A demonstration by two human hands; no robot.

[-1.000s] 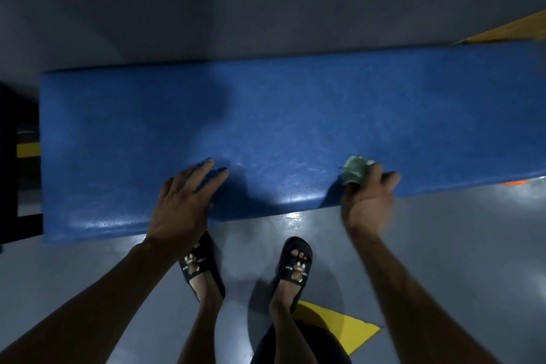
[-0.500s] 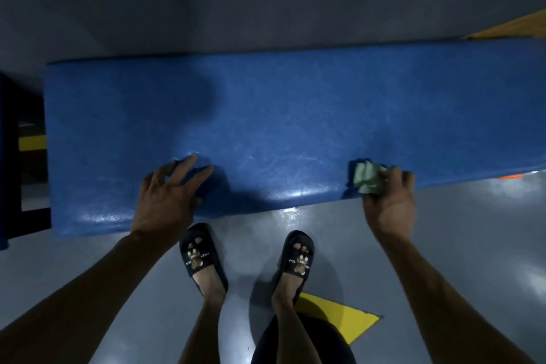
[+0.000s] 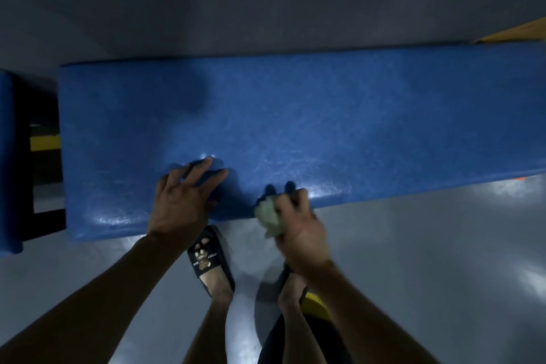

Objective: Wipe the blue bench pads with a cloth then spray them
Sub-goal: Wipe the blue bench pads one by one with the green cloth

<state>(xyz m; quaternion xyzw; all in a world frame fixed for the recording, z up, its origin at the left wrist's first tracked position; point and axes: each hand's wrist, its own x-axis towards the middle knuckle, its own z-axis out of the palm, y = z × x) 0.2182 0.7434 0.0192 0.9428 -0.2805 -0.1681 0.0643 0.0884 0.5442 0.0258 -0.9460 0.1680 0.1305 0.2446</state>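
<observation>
The blue bench pad (image 3: 310, 127) is lying flat, its long axis running left to right across the view. My left hand (image 3: 180, 201) is resting open on the pad near its near edge, fingers spread and extended. My right hand (image 3: 298, 227) is gripping the crumpled pale green cloth (image 3: 269, 217), fingers curled around it, pressing it against the pad's near edge. Compared with half a second ago, the cloth is sitting further left along that edge, closer to my left hand, and hanging partly below it.
</observation>
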